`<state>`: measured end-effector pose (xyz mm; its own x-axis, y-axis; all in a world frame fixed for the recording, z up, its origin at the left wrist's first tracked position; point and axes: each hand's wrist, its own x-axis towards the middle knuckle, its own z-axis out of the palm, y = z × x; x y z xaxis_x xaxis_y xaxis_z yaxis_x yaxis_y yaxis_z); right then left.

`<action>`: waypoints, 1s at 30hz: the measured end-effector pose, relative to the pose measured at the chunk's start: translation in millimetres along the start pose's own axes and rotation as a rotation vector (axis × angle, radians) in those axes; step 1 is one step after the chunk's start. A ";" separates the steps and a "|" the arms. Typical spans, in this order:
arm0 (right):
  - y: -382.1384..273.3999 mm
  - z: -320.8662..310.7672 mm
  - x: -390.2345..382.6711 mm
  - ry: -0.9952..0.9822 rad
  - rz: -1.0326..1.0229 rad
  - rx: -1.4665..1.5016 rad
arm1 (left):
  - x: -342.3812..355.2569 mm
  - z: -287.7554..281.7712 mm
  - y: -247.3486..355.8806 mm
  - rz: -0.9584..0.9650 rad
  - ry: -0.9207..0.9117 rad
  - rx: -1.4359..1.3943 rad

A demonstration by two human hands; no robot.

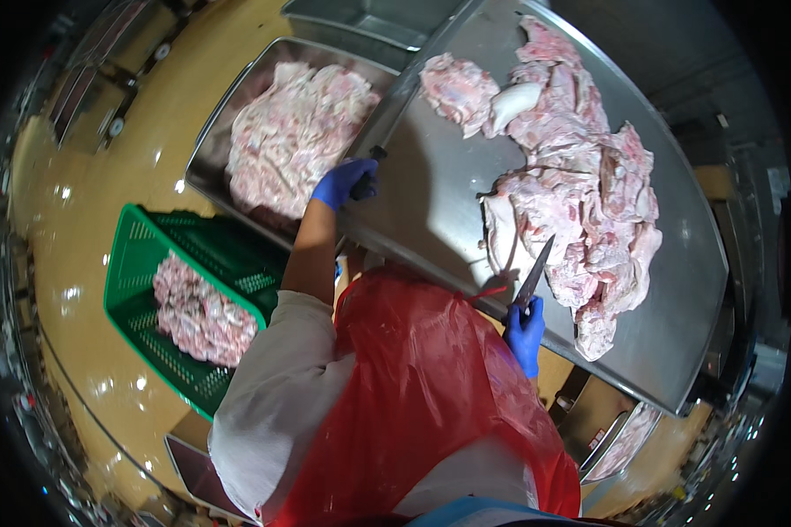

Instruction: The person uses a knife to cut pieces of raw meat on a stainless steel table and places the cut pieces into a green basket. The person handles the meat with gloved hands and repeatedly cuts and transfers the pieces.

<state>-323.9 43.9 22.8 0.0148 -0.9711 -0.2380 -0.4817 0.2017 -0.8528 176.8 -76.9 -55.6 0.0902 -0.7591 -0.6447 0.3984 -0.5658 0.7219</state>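
My right hand, in a blue glove, is closed round the handle of a knife at the near edge of the steel table. Its blade points up and away, over the near side of a pile of pale pink raw meat pieces. My left hand, also gloved in blue, is closed on a dark-handled tool at the table's left edge. The tool's working end cannot be made out. Beside the pile, farther off, lies a separate meat piece, with a smooth white piece between them.
Left of the table stands a steel tub heaped with pale trimmings. Nearer me, a green perforated crate leans with more meat inside. Another steel tub is at the back. A container of meat sits below the table's right corner.
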 end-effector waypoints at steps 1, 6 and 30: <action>0.5 2.0 10.5 -0.025 -0.019 0.049 | -24.9 2.6 -16.4 0.037 -0.012 -0.004; -16.0 17.2 59.7 -0.178 -0.156 -0.002 | -128.4 53.6 -63.2 0.256 0.307 0.602; -138.5 41.8 223.9 0.134 -0.617 0.087 | -293.7 217.9 47.0 0.854 0.288 0.817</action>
<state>-217.3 -196.1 68.2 0.1544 -0.9184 0.3642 -0.3463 -0.3955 -0.8506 -29.8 49.3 222.5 0.2827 -0.9460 0.1586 -0.5714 -0.0332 0.8200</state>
